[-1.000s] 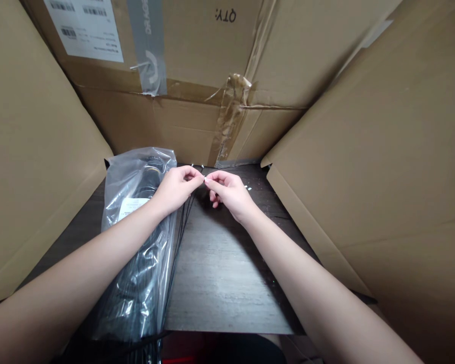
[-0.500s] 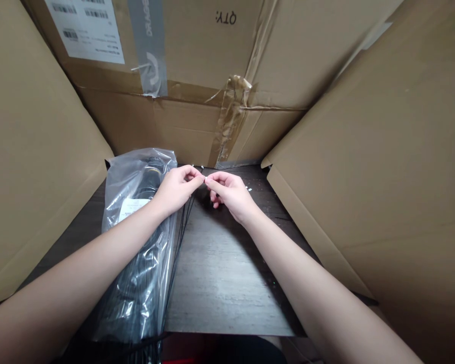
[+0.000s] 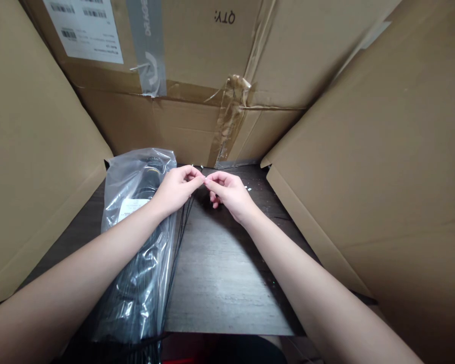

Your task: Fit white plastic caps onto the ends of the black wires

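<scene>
the left hand (image 3: 176,191) and right hand (image 3: 229,192) meet just above the back of the counter, fingertip to fingertip. the left fingers (image 3: 194,174) pinch against the thumb at the top of a few thin black wires (image 3: 185,222), which drop past the left wrist and down along the bag's right edge. the right thumb and forefinger are pressed together at the left fingertips, though whatever lies between them is too small to tell; the other right fingers (image 3: 214,200) curl under. a clear plastic bag (image 3: 136,192) lies beneath the left forearm, packed with a black coiled bundle (image 3: 134,298) and carrying a white label (image 3: 132,208). its lower end runs past the counter's front edge. the dark wood-grain counter (image 3: 227,283) stretches to the right of the bag, under the hands' shadow. tiny white bits (image 3: 247,188) sit just beyond the right hand. cardboard boxes (image 3: 34,151) stand tilted along the left and right edges, and a taped carton (image 3: 182,126) closes off the back, with brown packing tape (image 3: 230,111) across its seam.
</scene>
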Available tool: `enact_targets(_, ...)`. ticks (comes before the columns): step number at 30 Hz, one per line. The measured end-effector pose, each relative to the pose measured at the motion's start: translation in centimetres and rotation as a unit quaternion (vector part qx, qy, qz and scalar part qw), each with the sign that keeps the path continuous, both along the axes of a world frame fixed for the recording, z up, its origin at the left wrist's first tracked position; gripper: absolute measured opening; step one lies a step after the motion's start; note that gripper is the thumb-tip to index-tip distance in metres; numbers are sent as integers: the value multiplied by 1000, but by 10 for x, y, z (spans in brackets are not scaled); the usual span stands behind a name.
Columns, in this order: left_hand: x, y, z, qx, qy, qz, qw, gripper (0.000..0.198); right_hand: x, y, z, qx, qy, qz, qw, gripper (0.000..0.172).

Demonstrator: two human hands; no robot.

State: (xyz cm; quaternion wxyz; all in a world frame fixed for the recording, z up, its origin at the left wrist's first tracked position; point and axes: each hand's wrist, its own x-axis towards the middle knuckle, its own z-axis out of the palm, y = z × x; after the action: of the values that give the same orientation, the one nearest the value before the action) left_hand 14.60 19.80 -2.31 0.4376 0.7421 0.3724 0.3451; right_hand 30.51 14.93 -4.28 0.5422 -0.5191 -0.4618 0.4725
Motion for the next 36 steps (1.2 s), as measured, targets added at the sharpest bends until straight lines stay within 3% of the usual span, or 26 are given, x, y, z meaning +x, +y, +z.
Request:
enact_targets(23, 2, 1, -1, -4, -1, 25, 1000, 22, 0, 0, 0, 36, -9, -5, 999, 47)
enact_targets(36, 2, -1, 1, -5, 18, 10, 1000, 24, 1, -1, 1, 39, 8, 1, 999, 47)
